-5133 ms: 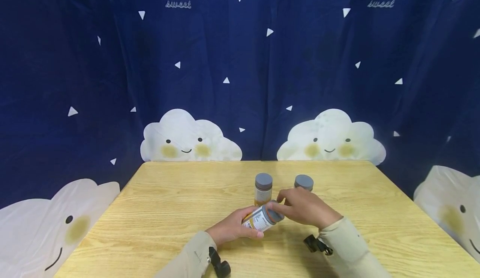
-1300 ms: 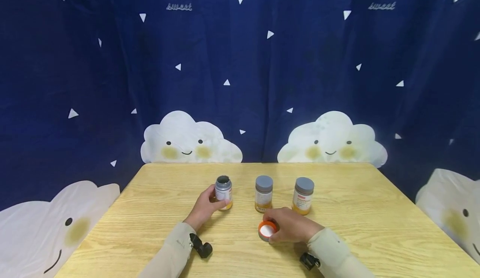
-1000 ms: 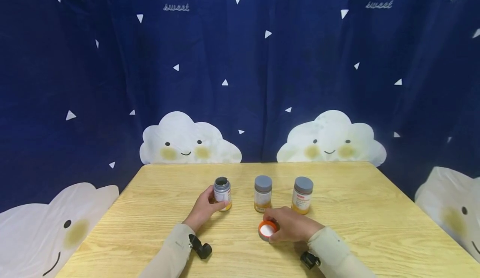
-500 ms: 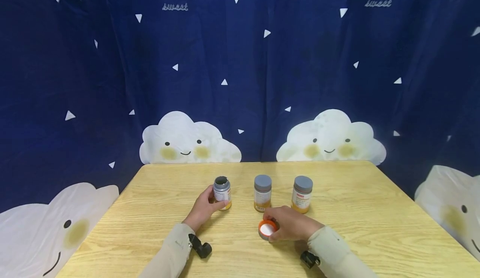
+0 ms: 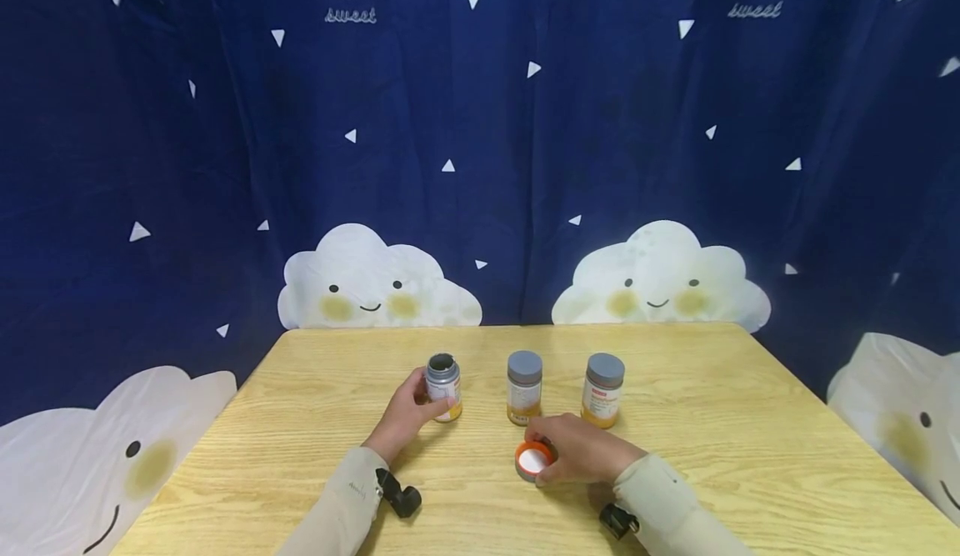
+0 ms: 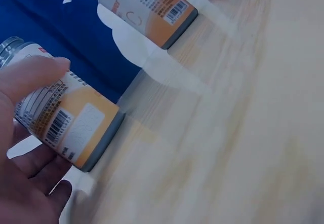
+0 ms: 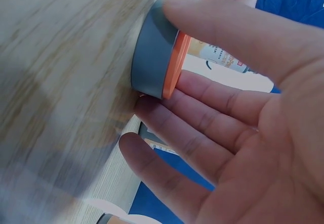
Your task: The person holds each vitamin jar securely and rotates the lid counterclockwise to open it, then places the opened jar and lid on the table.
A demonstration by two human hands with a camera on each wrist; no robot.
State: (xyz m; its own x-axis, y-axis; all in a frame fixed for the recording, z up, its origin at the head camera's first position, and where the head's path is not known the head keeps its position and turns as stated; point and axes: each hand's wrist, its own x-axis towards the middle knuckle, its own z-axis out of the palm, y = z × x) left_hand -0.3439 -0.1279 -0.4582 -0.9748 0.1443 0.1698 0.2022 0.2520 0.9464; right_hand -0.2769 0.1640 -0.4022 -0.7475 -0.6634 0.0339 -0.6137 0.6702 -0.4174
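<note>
My left hand (image 5: 401, 421) holds a lidless supplement jar (image 5: 446, 391) upright on the table, thumb on the near side. The jar has a grey neck, a white label and a yellow-orange lower band; its dark mouth faces up. In the left wrist view the thumb crosses the label of this jar (image 6: 91, 120). My right hand (image 5: 585, 449) pinches a grey screw lid (image 5: 533, 461) that lies underside up, showing an orange ring and white liner. In the right wrist view the thumb is on one side of the lid (image 7: 152, 57), fingertips on the other.
Two capped jars of the same kind stand upright on the wooden table (image 5: 337, 373): a middle jar (image 5: 523, 398) just behind the lid and a right jar (image 5: 602, 402) behind the right hand. A dark blue curtain (image 5: 405, 164) with clouds hangs behind the table.
About five seconds ago both hands held the jar tilted with its lid on. Since then the lid came off, the jar went to the left, and the lid was laid down. The last second shows hardly any movement.
</note>
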